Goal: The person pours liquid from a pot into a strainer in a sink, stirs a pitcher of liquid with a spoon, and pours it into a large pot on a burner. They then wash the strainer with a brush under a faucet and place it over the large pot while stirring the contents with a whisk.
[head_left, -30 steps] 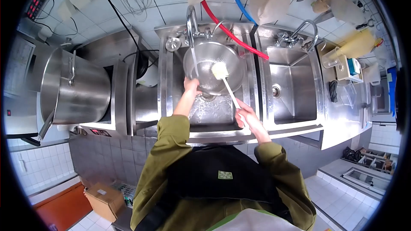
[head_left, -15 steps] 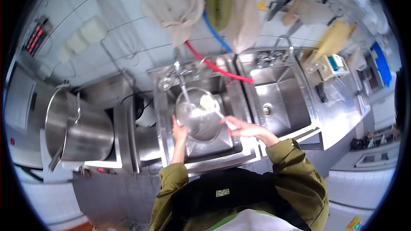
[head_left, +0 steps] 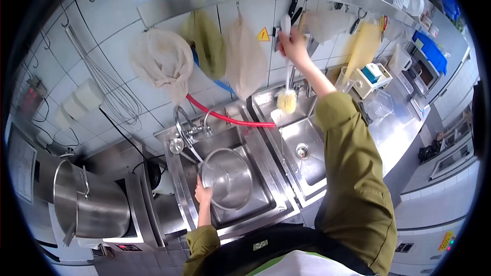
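My left hand (head_left: 203,194) grips the rim of a round steel bowl (head_left: 228,179) that sits tilted in the left sink basin (head_left: 266,194), under the tap (head_left: 185,125). My right hand (head_left: 292,41) is raised to the tiled wall and is closed on the top of a long-handled white brush (head_left: 287,100). The brush hangs straight down, its pale bristle head above the back of the right sink basin (head_left: 307,161). My right sleeve is olive green.
Cloth strainer bags (head_left: 162,60) and knives hang on the wall rail. A red hose (head_left: 225,117) runs behind the sinks. A large steel stockpot (head_left: 89,204) stands at the left. A wire whisk (head_left: 105,84) hangs on the tiles. Containers crowd the right counter (head_left: 388,117).
My right hand lifted the brush out of the bowl and carried it up and right to the wall. The view tilted upward. My left hand stayed on the bowl's rim.
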`<action>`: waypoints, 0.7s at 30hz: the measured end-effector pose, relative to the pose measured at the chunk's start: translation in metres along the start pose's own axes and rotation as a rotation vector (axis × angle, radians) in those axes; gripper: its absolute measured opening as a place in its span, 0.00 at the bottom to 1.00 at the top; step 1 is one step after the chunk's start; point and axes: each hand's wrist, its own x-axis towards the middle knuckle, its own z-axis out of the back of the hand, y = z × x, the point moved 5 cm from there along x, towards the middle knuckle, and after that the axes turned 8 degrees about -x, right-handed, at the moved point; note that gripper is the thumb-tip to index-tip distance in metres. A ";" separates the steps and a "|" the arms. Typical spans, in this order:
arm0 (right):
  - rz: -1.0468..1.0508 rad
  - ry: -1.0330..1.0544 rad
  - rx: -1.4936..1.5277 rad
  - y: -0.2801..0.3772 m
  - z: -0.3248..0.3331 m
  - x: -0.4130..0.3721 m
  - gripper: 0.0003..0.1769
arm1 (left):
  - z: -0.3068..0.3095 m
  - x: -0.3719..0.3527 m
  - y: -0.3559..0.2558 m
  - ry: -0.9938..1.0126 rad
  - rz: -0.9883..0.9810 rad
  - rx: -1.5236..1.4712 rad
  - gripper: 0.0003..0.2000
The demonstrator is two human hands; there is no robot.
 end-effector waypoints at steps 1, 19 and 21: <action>0.142 -0.144 -0.182 -0.009 0.004 0.037 0.14 | -0.002 0.000 0.005 -0.006 0.000 0.009 0.33; 0.466 -0.215 -1.254 0.031 0.019 0.092 0.09 | 0.000 -0.008 -0.009 -0.003 0.015 0.073 0.35; 0.688 -0.225 -1.545 0.017 0.004 0.095 0.08 | 0.000 -0.009 -0.008 0.008 0.015 0.047 0.35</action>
